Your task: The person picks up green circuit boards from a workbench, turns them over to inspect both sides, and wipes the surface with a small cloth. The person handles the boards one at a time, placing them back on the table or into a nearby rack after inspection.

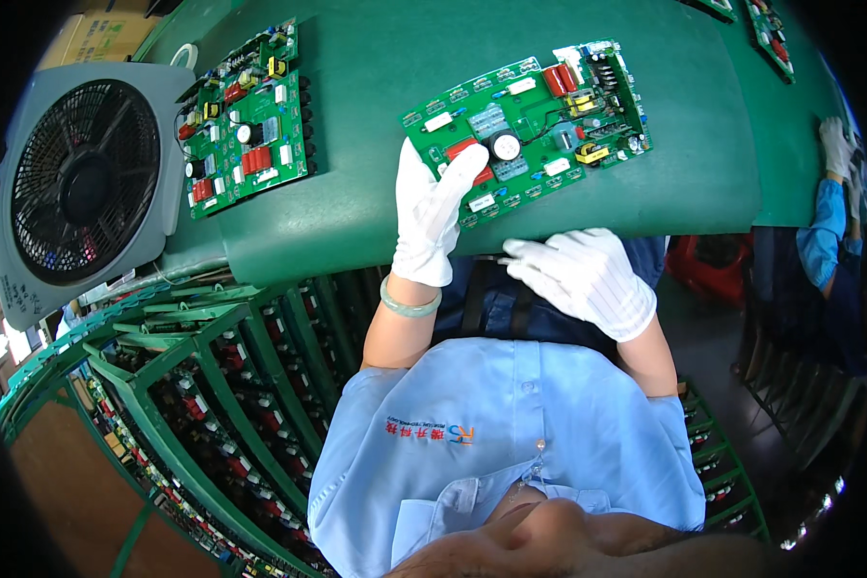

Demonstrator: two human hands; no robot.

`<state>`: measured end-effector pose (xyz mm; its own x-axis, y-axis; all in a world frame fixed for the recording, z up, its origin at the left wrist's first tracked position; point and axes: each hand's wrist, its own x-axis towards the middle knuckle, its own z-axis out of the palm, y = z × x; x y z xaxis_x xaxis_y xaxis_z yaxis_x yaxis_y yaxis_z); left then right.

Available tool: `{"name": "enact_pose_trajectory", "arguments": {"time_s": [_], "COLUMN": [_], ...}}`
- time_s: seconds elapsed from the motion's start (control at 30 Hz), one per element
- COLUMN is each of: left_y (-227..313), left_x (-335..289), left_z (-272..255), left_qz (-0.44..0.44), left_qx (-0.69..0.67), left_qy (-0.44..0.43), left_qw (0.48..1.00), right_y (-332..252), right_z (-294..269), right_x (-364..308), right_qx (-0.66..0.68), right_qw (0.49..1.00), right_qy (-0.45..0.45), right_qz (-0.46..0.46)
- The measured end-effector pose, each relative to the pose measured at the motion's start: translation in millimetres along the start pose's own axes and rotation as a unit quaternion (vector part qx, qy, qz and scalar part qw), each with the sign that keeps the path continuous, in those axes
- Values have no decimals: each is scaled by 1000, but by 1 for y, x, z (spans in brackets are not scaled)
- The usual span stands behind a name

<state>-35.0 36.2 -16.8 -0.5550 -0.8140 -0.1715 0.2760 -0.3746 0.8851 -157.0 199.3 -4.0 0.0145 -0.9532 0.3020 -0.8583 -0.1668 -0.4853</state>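
A green circuit board (541, 130) is held tilted over the near edge of the green work table, crowded with red, white, yellow and black parts. My left hand (432, 217), in a white glove, grips its near left corner, the thumb lying on top beside a round black-and-white part (505, 145). The fingers beneath the board are hidden. My right hand (588, 281), also gloved in white, is just below the table edge, apart from the board. Its fingers stretch out to the left, slightly smeared at the tips, and its thumb is hidden. I make out nothing held in it.
Several joined boards (244, 120) lie on the green table mat (366, 58) to the left, beside a grey box fan (87, 183). Green racks (197, 376) full of boards stand at lower left. Another person's gloved hand (836, 144) shows at far right, near another board (773, 40).
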Motion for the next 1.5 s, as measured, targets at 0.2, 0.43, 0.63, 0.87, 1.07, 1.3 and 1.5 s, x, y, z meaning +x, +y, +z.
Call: {"name": "enact_pose_trajectory", "arguments": {"time_s": [0.2, 0.43, 0.63, 0.87, 1.07, 1.3, 1.5], "left_y": [14, 33, 25, 21, 22, 23, 23], "left_x": [1, -10, -8, -7, -9, -8, -7], "left_z": [-17, -34, -42, -53, -47, -44, -44], "left_qz": [-39, -25, -19, -22, -13, -13, -12], "left_qx": [46, 31, 93, 70, 114, 140, 139], "left_qy": [11, 3, 15, -7, 11, 13, 8], "left_qw": [998, 999, 995, 997, 993, 990, 990], "right_y": [13, 56, 65, 68, 67, 68, 69], "right_z": [-21, -43, -28, -23, -24, -22, -21], "right_x": [-29, -12, -9, -19, -18, -20, -22], "right_qx": [398, 350, 471, 493, 489, 495, 494], "right_qw": [885, 768, 738, 725, 729, 722, 727], "right_qy": [152, 332, 213, 237, 238, 246, 246], "right_qz": [189, 422, 435, 419, 415, 415, 408]}}
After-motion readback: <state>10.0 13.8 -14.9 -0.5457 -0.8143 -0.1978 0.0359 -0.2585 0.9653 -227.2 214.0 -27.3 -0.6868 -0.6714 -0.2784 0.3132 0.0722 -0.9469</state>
